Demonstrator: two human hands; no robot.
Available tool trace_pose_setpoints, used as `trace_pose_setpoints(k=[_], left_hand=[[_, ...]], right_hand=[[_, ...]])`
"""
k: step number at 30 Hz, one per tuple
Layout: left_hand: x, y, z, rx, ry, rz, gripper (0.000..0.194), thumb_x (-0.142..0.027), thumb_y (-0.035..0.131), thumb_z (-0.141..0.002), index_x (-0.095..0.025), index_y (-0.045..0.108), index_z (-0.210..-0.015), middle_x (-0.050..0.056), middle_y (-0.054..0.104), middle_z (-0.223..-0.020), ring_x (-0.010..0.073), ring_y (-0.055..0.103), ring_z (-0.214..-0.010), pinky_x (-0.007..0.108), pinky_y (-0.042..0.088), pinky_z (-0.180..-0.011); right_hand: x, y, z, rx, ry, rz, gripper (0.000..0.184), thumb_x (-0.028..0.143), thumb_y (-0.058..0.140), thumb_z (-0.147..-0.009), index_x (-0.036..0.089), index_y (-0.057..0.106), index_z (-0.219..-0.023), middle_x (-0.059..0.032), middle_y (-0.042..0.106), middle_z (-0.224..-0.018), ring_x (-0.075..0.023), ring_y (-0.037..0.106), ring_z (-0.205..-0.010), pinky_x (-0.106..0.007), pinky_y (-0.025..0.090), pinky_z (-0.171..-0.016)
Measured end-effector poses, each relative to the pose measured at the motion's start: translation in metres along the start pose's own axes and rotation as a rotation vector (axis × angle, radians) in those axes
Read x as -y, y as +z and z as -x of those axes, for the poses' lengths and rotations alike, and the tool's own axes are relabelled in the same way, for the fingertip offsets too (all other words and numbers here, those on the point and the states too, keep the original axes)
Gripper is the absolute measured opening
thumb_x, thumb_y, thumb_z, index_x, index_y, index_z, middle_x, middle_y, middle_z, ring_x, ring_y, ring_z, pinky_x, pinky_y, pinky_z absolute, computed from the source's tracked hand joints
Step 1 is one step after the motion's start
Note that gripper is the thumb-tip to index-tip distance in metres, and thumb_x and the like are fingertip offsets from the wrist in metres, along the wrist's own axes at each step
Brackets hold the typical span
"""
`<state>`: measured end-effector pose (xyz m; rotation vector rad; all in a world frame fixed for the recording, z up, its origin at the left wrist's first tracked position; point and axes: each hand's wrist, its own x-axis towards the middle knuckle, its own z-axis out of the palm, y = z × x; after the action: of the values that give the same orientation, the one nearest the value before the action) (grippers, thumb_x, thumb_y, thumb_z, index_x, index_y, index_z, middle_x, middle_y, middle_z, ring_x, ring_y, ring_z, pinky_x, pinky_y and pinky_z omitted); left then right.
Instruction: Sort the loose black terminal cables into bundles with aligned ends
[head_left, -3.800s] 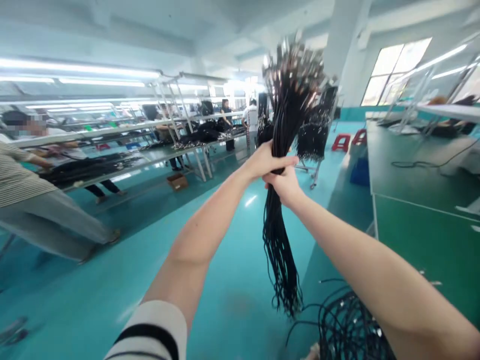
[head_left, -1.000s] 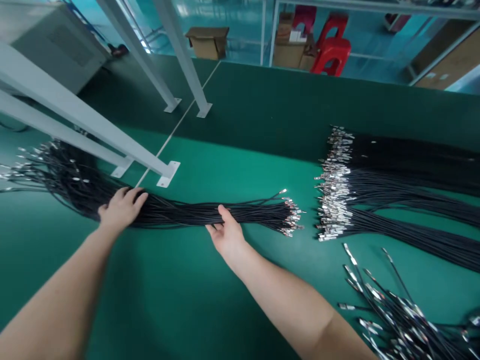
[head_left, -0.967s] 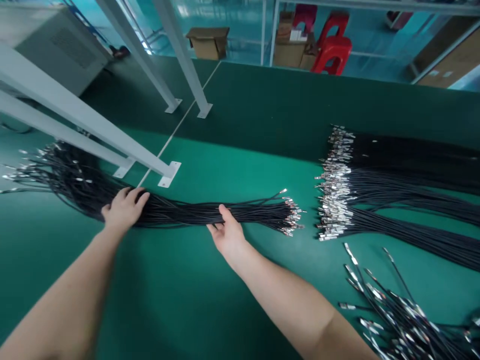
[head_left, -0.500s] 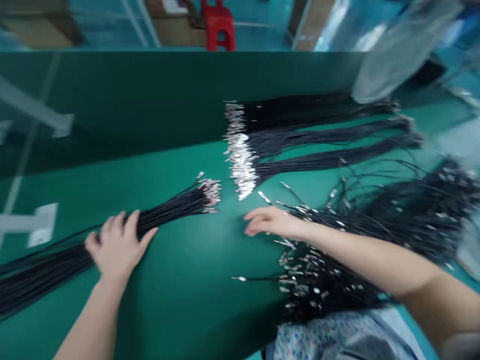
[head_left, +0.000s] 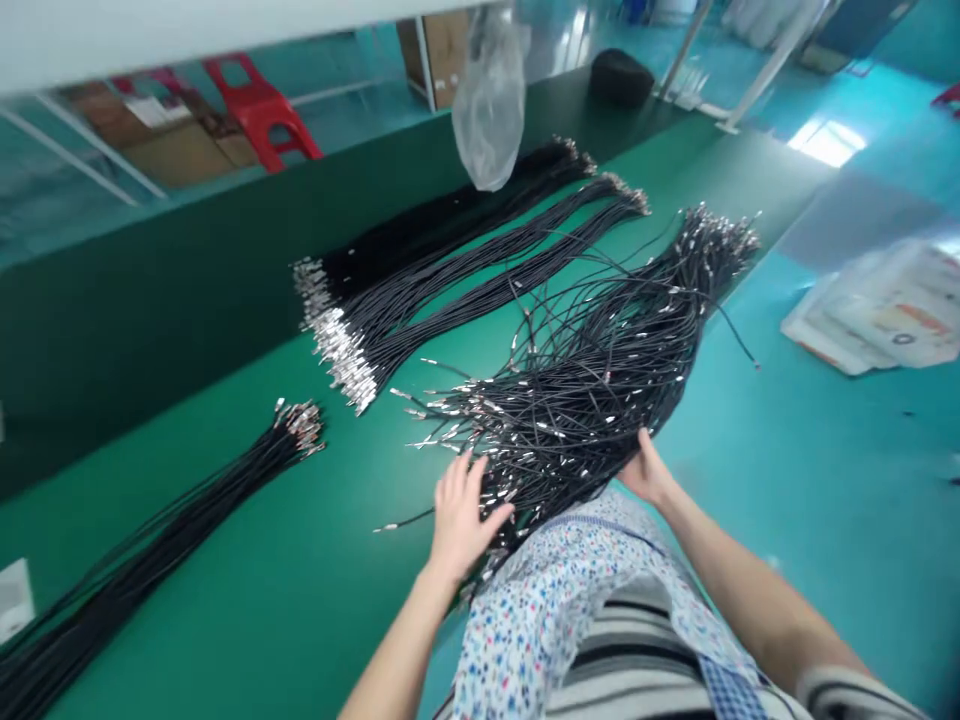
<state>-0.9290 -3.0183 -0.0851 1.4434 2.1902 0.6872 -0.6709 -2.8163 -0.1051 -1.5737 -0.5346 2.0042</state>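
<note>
A large tangled pile of black cables with small metal ends lies at the front edge of the green table, against my apron. On its left side rests my left hand, fingers spread and thumb apart, touching the cable ends. At the pile's near right edge is my right hand; its thumb shows, but the other fingers are hidden by the cables. To the left, a separate bundle of black cables lies untouched by either hand. Further back, sorted cable bundles lie side by side with their metal ends lined up.
A clear plastic bag hangs over the sorted bundles. Red stools and cardboard boxes stand beyond the green table. White plastic packages are to the right, beyond the table's edge.
My left hand has let go of the left cable bundle and moved right to the pile. My right hand has gone from the pile's left end to its near right edge. The view has turned right.
</note>
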Motion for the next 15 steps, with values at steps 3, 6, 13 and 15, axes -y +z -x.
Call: trace_pose_setpoints(k=[3,6,13,15], left_hand=[[-0.046,0.013,-0.005,0.088,-0.033,-0.036,0.078,-0.055,0.060,-0.065,-0.024,0.035,-0.133,0.012,0.025,-0.143,0.0332,0.019,-0.131,0.054,0.015,-0.105],[-0.066,-0.015,0.014,0.018,-0.102,0.001,0.075,-0.053,0.064,-0.061,-0.029,0.041,-0.128,0.010,0.031,-0.140,0.0352,0.023,-0.130,0.057,0.019,-0.103],[-0.131,0.046,0.087,0.297,-0.398,0.864,0.036,-0.051,0.053,-0.071,-0.038,0.059,-0.105,0.007,0.057,-0.115,0.0298,0.050,-0.112,0.047,0.044,-0.091],[-0.151,0.119,0.077,0.413,-0.608,1.079,0.036,-0.054,0.049,-0.073,-0.032,0.062,-0.098,0.010,0.060,-0.109,0.0281,0.052,-0.111,0.044,0.040,-0.095]], right_hand=[[-0.001,0.018,-0.008,0.181,0.043,-0.169,0.042,0.054,0.045,-0.080,0.018,0.063,-0.094,-0.0104,0.066,-0.093,-0.0227,0.059,-0.094,-0.039,0.044,-0.083],[0.008,0.016,-0.011,0.235,0.083,-0.216,0.036,0.049,0.052,-0.078,0.017,0.063,-0.091,-0.0087,0.067,-0.089,-0.0221,0.060,-0.091,-0.037,0.044,-0.083],[0.016,0.008,-0.020,0.228,0.170,-0.249,0.036,0.044,0.063,-0.070,0.019,0.060,-0.097,-0.0029,0.067,-0.087,-0.0189,0.061,-0.085,-0.035,0.048,-0.079],[0.017,0.007,-0.022,0.224,0.164,-0.260,0.036,0.042,0.064,-0.070,0.020,0.059,-0.098,-0.0012,0.068,-0.087,-0.0178,0.061,-0.085,-0.034,0.048,-0.078]])
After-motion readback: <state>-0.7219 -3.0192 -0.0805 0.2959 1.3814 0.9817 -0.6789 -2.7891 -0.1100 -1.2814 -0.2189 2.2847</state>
